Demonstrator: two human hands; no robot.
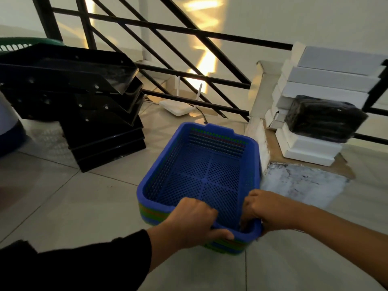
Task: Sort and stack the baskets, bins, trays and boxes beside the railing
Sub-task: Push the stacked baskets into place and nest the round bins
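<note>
Blue basket point(201, 169) atop nested stack; left hand point(195, 221), right hand point(266, 211) both grasping near rim; no readable writing.

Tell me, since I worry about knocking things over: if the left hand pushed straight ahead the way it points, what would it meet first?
The left hand, gripping the blue basket by its near rim, would probably meet that basket's far wall first; the white router lies beyond.

Open tiles left of the basket, crowding on the right

Bare floor point(69, 198) separates the blue basket point(201, 171) from the black trays point(84, 101); white boxes point(310, 114) stand near its right side, railing point(189, 66) behind.
</note>
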